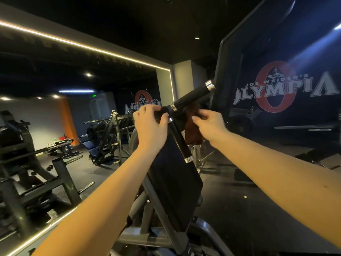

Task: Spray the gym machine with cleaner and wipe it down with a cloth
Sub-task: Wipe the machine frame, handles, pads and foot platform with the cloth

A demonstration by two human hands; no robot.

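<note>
The gym machine stands right in front of me, with a black back pad (175,182) and two black handle grips with chrome collars, one slanting up right (191,97), one slanting down (180,139). My left hand (150,124) is closed over the black joint where the grips meet. My right hand (208,124) pinches a dark brown cloth (191,133) that hangs behind the joint, against the machine. No spray bottle is in view.
A large mirror (55,108) with a lit edge fills the left wall and reflects weight racks and benches. A black machine frame (219,74) rises just behind the handles. An Olympia wall banner (287,87) is at the right. Dark floor lies beyond.
</note>
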